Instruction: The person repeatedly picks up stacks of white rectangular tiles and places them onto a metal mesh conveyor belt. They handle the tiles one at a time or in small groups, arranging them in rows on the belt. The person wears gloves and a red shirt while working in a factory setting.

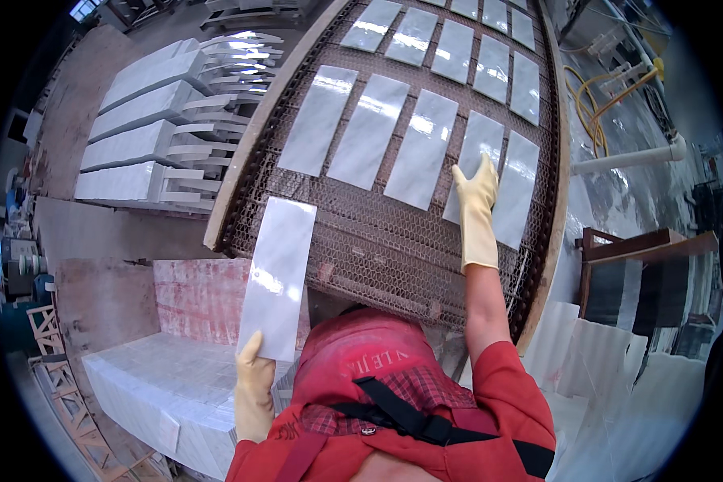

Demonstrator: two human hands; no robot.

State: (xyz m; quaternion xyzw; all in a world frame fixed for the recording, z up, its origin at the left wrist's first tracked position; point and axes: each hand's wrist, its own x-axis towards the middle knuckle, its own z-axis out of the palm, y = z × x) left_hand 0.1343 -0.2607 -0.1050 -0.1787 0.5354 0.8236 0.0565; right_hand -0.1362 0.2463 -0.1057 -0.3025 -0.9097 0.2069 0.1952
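My left hand point(255, 386), in a pale yellow rubber glove, is closed on the lower end of a long glossy grey-veined stone tile point(278, 265). That tile is tilted up beside my body, its far end by the near left corner of a mesh conveyor point(369, 257). On the belt, rows of similar tiles lie flat. My right hand point(478, 201), gloved alike, reaches over the nearest row with thumb and fingers spread. It rests on or just above the second tile from the right point(482, 132), covering part of it; contact is hard to tell.
Wooden rails point(257, 132) edge the conveyor. Stacked white slabs point(140, 136) stand at the far left. Near left is a big block of stacked tiles point(136, 402). Yellow hose point(594, 120) and a white pipe point(627, 158) lie right, with leaning slabs point(602, 353) nearer.
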